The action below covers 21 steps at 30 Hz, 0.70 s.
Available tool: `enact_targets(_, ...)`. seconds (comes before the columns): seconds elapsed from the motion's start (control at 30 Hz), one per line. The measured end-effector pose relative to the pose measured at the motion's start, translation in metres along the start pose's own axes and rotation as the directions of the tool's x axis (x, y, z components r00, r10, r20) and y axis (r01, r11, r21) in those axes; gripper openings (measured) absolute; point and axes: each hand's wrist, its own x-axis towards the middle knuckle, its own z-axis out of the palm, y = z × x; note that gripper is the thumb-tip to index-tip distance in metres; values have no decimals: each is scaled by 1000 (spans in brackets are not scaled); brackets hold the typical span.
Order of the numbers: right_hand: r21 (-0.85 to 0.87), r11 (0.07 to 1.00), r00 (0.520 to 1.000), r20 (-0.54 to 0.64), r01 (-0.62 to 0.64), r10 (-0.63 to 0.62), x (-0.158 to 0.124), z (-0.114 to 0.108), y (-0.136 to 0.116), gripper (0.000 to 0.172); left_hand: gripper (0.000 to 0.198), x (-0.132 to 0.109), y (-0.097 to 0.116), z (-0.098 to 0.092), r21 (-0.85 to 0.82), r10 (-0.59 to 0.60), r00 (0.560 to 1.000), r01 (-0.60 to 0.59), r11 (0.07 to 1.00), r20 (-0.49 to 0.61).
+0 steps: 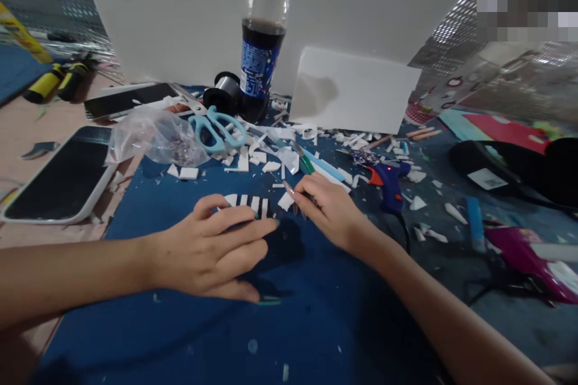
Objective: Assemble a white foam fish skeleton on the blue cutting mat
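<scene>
My left hand (221, 246) rests low over the blue mat (298, 325). Its thumb and index finger are at a small black-and-white striped piece (256, 207), holding it by its near side, while the other fingers stretch to the right. The hand hides part of that piece. My right hand (332, 207) is closed around a slim green-handled tool (307, 162), which slants up and away; its working end cannot be made out. A small white scrap (285, 201) lies between the two hands.
White scraps (244, 159) litter the mat's far side. Behind them are blue-handled scissors (217, 132), a spool (223, 91) and a bottle of dark drink (259, 60). A blue glue gun (391, 183) is at right, a magenta tool (528, 258) beyond it. A phone (63, 177) lies left.
</scene>
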Motion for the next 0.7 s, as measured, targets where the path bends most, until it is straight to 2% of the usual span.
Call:
enact_targets(0.13, -48, 997, 998, 24, 55, -54, 0, 4, 5, 26, 43, 3, 0, 1, 0, -69, 997, 69, 998, 31)
enact_targets(0.4, -137, 977, 987, 24, 162, -160, 3, 3, 2, 27, 48, 3, -1, 6, -38, -121, 988, 125, 991, 98)
enact_targets(0.7, -176, 978, 994, 17, 113, -112, 3, 3, 4, 27, 52, 4, -3, 8, -55, -126, 981, 135, 989, 147)
